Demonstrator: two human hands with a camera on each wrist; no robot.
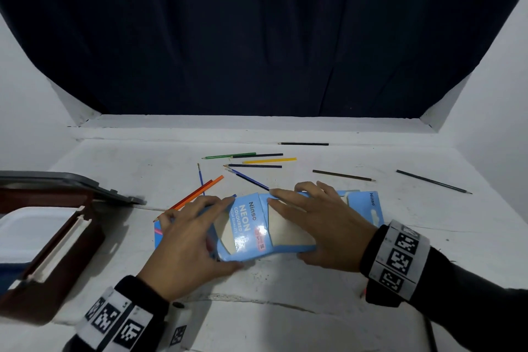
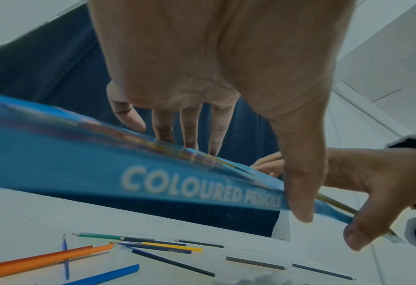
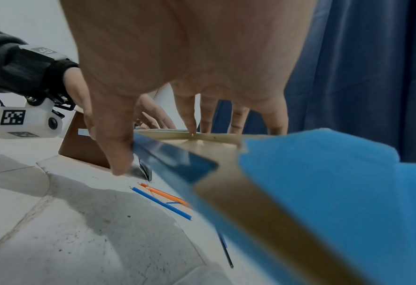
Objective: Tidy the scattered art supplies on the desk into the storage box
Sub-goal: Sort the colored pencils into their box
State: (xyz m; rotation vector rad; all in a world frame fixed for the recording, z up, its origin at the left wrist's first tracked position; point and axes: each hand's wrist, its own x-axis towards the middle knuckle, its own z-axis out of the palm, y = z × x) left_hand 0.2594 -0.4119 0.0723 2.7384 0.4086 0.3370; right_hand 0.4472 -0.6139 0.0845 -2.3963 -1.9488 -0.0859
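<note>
A light blue coloured-pencil box (image 1: 248, 226) with its end flap open is held between both hands just above the white desk (image 1: 285, 288). My left hand (image 1: 200, 234) grips its left end, fingers on top and thumb on the near edge (image 2: 299, 208). My right hand (image 1: 311, 223) grips the open right end the same way, fingers on the bare cardboard inside (image 3: 214, 142). The brown storage box (image 1: 57, 254) with a white interior stands open at the left. Loose pencils lie beyond the hands: two orange (image 1: 197, 194), a green (image 1: 228, 156) and a yellow (image 1: 270, 160).
Dark pencils lie farther out at the back (image 1: 303, 144) and right (image 1: 343, 175) (image 1: 433, 181). A thin blue brush (image 1: 201, 177) crosses the orange pencils. The storage box's grey lid (image 1: 74, 183) sits behind it. White walls and a dark curtain (image 1: 257, 37) close off the desk.
</note>
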